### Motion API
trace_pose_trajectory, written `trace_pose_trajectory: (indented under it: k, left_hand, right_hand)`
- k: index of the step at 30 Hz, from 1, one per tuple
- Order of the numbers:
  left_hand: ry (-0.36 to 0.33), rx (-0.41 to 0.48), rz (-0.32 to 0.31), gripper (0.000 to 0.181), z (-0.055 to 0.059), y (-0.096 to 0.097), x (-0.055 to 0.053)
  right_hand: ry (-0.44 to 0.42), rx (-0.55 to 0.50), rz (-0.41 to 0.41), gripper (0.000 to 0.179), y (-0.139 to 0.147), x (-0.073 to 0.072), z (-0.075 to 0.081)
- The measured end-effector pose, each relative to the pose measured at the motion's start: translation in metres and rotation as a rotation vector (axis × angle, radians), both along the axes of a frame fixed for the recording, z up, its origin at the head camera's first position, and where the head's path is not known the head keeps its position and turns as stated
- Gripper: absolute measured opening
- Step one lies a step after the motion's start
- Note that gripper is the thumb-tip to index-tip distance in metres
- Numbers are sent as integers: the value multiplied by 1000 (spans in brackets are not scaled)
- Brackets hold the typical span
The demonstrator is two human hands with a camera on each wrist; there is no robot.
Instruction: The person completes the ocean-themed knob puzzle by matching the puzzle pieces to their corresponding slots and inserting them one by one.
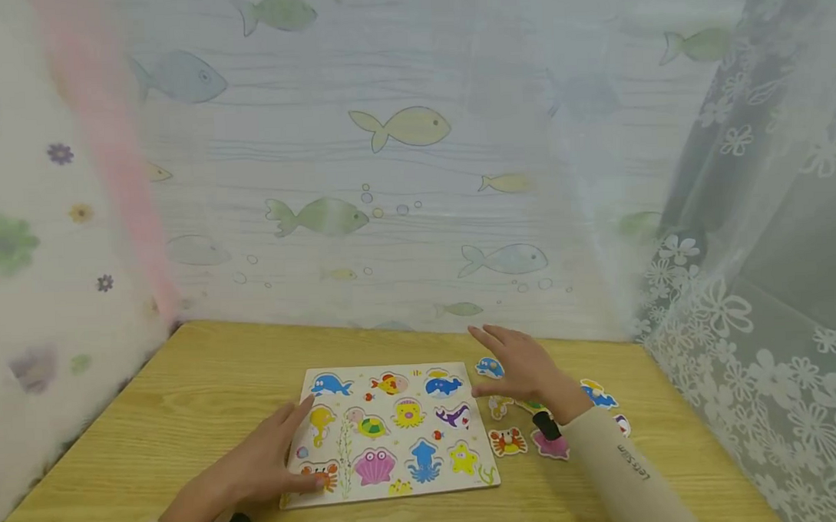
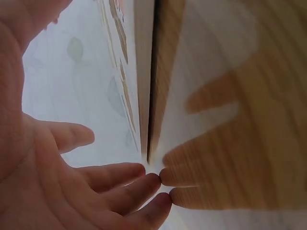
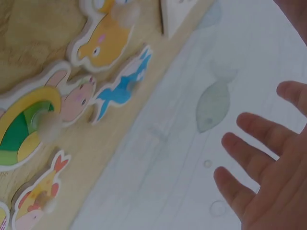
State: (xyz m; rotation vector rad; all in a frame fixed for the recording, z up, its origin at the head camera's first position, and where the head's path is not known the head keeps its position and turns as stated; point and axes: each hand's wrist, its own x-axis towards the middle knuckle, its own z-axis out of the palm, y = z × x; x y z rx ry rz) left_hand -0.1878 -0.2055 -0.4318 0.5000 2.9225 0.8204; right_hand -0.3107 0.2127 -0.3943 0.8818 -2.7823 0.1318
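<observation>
A white wooden puzzle board with coloured sea-animal pictures lies flat on the table. Along its left edge is my left hand, thumb over the crab picture and fingers extended. In the left wrist view its fingertips reach down near the board's side edge; contact with the board is unclear. My right hand hovers over loose knobbed pieces at the board's right, fingers spread, holding nothing. Near it lie a dolphin piece, a seahorse piece, a turtle piece and a crab piece.
Farther right are a pink shell piece and a blue whale piece; the right forearm hides part of this group. A fish piece lies beyond the turtle. Fish-patterned curtains hang behind the wooden table.
</observation>
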Motion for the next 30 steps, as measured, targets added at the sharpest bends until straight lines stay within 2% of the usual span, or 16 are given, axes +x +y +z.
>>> trace_pose_trajectory:
  k: [6,11,16,22,30]
  left_hand:
    - [-57,-4,1,128,-2,0,4]
    - [-29,-42,-52,132,-1,-2,6]
    - [-30,-71,-58,133,-2,-4,7]
    - [-30,-84,-63,131,-3,-4,6]
    - [-78,-36,-68,129,1,-7,4]
  right_hand:
    - [-135,-38,-24,94,8,-10,-1]
    - [-225,-74,-75,84,14,-18,-6]
    - [-307,-132,-72,74,17,-26,-10]
    - [-371,-180,-87,59,18,-34,-14]
    - [-417,-191,-71,48,16,-44,-17]
